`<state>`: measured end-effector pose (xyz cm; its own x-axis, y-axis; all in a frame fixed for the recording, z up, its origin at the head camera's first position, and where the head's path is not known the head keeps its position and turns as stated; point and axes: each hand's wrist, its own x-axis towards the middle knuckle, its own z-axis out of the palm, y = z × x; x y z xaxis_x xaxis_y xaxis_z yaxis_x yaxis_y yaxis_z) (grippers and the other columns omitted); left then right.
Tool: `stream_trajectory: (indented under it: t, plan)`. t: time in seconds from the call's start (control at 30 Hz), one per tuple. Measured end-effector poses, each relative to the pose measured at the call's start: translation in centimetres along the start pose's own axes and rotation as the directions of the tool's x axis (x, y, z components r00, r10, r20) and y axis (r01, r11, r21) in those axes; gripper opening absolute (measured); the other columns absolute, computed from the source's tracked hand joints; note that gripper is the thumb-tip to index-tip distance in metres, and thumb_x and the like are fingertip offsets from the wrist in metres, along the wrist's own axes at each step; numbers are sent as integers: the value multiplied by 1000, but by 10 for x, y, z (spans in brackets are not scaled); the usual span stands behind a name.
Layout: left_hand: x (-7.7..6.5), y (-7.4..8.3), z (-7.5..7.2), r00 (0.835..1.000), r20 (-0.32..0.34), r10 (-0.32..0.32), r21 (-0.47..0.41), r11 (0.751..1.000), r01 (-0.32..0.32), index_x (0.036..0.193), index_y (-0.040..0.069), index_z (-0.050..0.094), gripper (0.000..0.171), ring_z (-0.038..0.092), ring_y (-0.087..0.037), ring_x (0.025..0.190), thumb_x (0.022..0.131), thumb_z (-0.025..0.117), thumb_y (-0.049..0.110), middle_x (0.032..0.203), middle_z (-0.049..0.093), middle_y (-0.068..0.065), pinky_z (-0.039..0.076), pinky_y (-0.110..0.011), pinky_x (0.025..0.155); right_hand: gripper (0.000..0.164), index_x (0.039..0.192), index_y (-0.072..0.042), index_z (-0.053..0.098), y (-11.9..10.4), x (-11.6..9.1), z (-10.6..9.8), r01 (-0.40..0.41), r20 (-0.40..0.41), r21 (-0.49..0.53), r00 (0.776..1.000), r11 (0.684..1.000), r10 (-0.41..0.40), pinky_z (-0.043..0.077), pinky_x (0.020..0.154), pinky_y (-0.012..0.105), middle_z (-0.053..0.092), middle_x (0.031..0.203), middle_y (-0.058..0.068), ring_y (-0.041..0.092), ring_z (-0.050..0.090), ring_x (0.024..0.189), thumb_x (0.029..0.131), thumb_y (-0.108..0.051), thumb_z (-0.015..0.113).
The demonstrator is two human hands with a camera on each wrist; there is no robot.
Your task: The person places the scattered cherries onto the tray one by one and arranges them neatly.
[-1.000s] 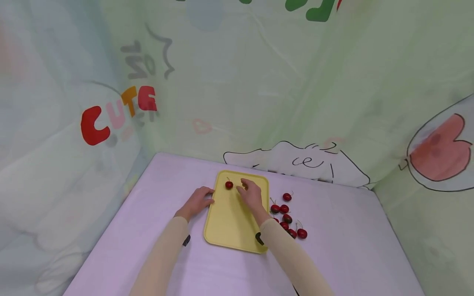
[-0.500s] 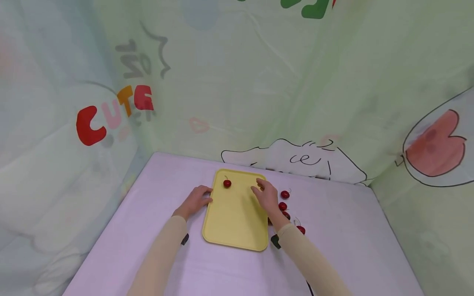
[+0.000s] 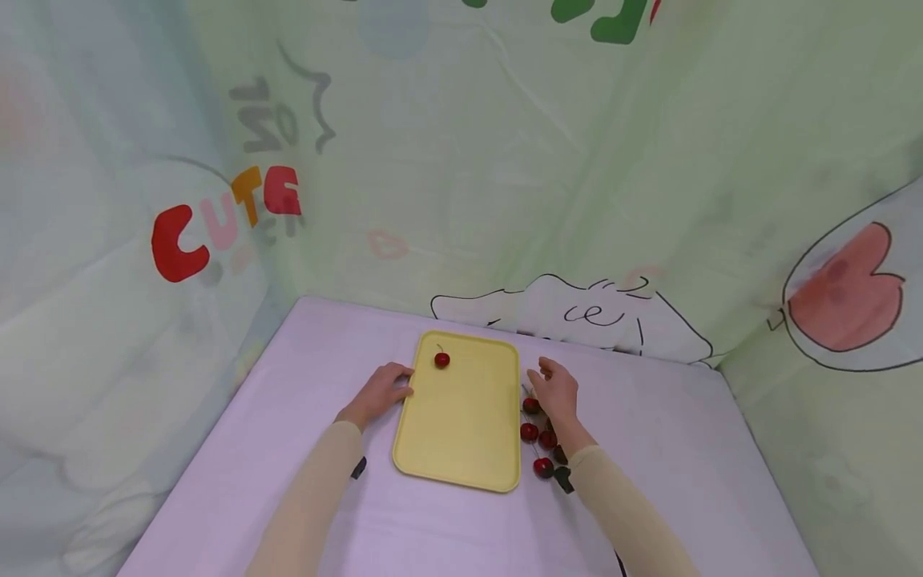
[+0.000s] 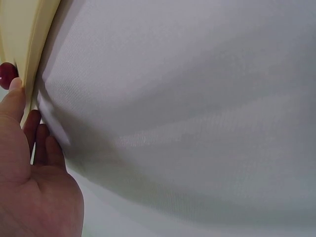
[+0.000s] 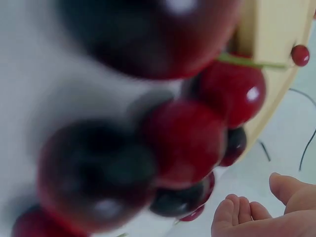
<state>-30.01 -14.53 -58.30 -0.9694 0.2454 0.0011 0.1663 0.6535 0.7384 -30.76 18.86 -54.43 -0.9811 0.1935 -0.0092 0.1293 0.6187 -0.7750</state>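
Note:
A yellow tray (image 3: 461, 429) lies on the table with one red cherry (image 3: 442, 360) near its far left corner, stem up. My left hand (image 3: 378, 393) holds the tray's left rim; the left wrist view has the thumb (image 4: 15, 96) on the rim and the other fingers along its outer side. Just right of the tray, my right hand (image 3: 558, 393) hovers over a group of cherries (image 3: 543, 467), fingers loosely bent and nothing between them. Part of the group is hidden under that hand and wrist. Large in the right wrist view are several dark red cherries (image 5: 182, 143).
A pale lilac cloth (image 3: 346, 336) covers the table. Printed curtains (image 3: 360, 200) hang behind it and at both sides. A small black device (image 3: 564, 479) sits at the right wrist, beside the nearest cherries.
My right hand has moved right, from above the tray to above the cherries beside it. The left hand stays at the left rim, and the cherry on the tray has not moved.

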Motion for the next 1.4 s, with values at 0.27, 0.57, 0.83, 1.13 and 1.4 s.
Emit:
stream_trajectory:
  t: [0.27, 0.57, 0.83, 1.13, 1.4]
  plan:
    - [-2, 0, 1, 1000, -2, 23, -7, 1000, -23, 126, -2, 59, 35, 48, -33, 125, 93, 65, 8, 129, 56, -17, 35, -45, 111, 48, 141, 1, 48, 15, 2, -13, -70, -69, -27, 995, 997, 68, 44, 105, 47, 52, 137, 22, 35, 50, 124, 99, -19, 58]
    - [-1, 0, 0, 1000, 2, 3, -4, 1000, -3, 128, -1, 58, 37, 47, -33, 127, 93, 66, 9, 130, 55, -16, 35, -44, 112, 52, 144, -2, 44, 34, 8, -17, -158, -87, -25, 984, 987, 156, 44, 105, 49, 48, 142, 21, 36, 45, 129, 99, -24, 57]
    - [-1, 0, -1, 1000, 5, -1, -6, 1000, 1, 129, -1, 58, 38, 47, -33, 127, 93, 66, 10, 131, 55, -16, 35, -44, 111, 54, 143, 1, 44, 46, 13, -16, -196, -89, -40, 977, 980, 191, 43, 104, 52, 48, 139, 25, 39, 45, 126, 97, -24, 59]
    - [-2, 1, -1, 1000, -3, 26, -4, 1000, -26, 127, -3, 59, 37, 49, -34, 125, 92, 66, 7, 128, 56, -18, 36, -45, 111, 57, 141, 5, 44, 49, 16, -15, -217, -56, -68, 975, 974, 213, 43, 104, 52, 49, 136, 27, 40, 46, 123, 97, -27, 60]
    - [-2, 2, -2, 1000, 1, 12, 6, 1000, -12, 128, -2, 58, 37, 48, -33, 126, 93, 66, 9, 129, 56, -17, 35, -45, 111, 57, 143, 3, 43, 49, 18, -12, -247, -59, -63, 968, 967, 243, 43, 105, 51, 48, 138, 25, 39, 45, 124, 97, -27, 59]
